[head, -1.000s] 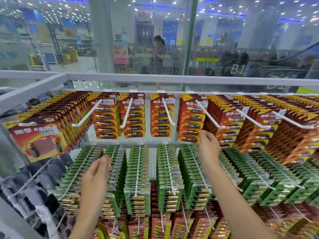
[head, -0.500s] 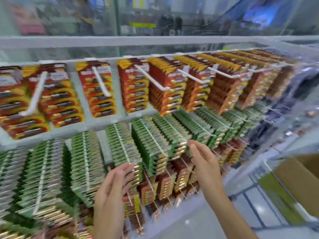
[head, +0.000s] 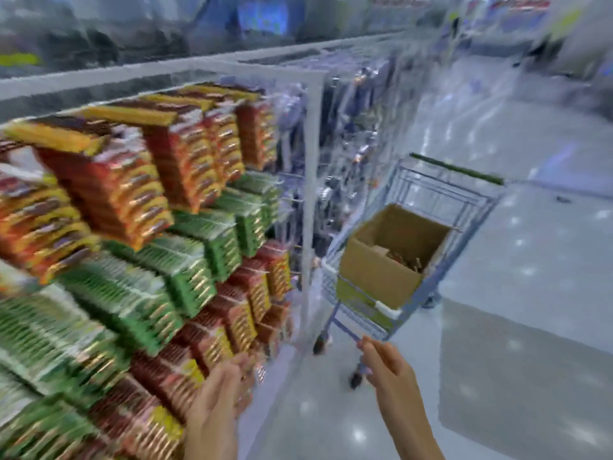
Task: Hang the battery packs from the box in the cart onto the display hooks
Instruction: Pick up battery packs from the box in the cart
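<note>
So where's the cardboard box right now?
In the head view the cardboard box sits right of centre, inside the shopping cart, just right of the display's white end post and beyond the right hand.

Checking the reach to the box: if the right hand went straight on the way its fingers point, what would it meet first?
Probably the low front bar of the cart, just beyond the fingertips of the right hand, before the box higher up; blur leaves depth unsure.
</note>
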